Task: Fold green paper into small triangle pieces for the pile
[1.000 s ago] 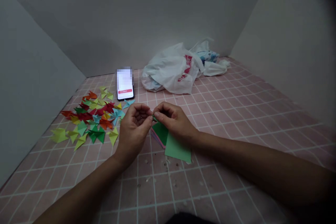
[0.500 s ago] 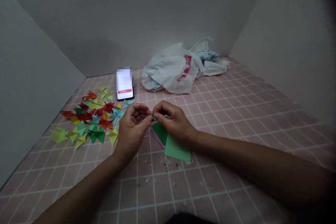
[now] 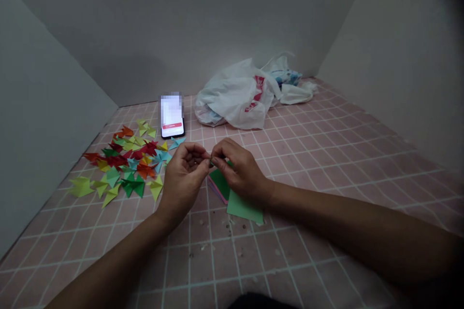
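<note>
My left hand is closed in a pinch, thumb against forefinger, on a small folded paper. From the other side my right hand pinches the same paper, its fingertips touching those of my left hand. Most of the paper is hidden by the fingers; only a sliver shows. Below my right hand lies a stack of coloured paper sheets, dark green on top with pink and purple edges. A light green sheet lies partly under my right wrist.
Several folded paper cranes in yellow, red, green, orange and blue spread to the left. Behind them a lit phone stands propped up. A crumpled white plastic bag and a blue-patterned packet lie at the back. Grey walls enclose the pink checked surface.
The fingers of my right hand have shifted slightly, and less of the green paper shows between the fingertips. My left hand stays almost where it was.
</note>
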Tool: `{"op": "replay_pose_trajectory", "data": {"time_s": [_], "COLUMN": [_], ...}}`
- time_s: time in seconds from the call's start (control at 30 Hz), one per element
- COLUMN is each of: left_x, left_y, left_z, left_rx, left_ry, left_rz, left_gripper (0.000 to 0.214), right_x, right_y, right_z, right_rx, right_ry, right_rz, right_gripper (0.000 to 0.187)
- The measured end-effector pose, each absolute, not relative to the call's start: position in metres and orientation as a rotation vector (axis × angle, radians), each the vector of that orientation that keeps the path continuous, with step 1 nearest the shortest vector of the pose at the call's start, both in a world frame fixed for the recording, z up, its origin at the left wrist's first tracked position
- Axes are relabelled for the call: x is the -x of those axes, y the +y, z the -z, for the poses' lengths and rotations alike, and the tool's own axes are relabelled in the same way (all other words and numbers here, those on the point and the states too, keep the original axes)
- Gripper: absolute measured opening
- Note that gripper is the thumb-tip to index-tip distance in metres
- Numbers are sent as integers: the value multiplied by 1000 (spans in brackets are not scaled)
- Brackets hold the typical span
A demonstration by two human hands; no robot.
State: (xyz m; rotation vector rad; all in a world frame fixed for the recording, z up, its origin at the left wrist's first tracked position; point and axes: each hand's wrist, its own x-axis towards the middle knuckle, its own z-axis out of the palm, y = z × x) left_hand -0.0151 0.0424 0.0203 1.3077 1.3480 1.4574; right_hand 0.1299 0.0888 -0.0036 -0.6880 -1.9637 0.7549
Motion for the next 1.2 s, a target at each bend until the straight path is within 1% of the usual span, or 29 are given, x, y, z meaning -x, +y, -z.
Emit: {"op": "replay_pose_trajectory", "data": {"time_s": [0.4, 0.53, 0.7, 1.03, 1.2], "left_x": [17, 19, 23, 37, 41], "left_y": [45, 47, 48, 54, 56], "left_z": [-17, -18, -15, -6, -3], "left_rx": [-1214, -1176, -1103, -1514, -1610], "left_ry": [1328, 1343, 1268, 1352, 1409], "left_rz": [-1482, -1530, -1493, -1364, -1386], "left_gripper": [21, 20, 17, 15, 17], "right_x": [-130, -131, -130, -131, -131], "right_y": [92, 92, 94, 96, 97], "right_z": [2, 1, 1, -3, -4], "right_rx": [705, 785, 841, 778, 746], "right_ry": [-1889, -1834, -1750, -1585, -1595], "right_rz": [-942, -1058, -1160, -1461, -1438], "right_gripper": [13, 13, 14, 18, 17]}}
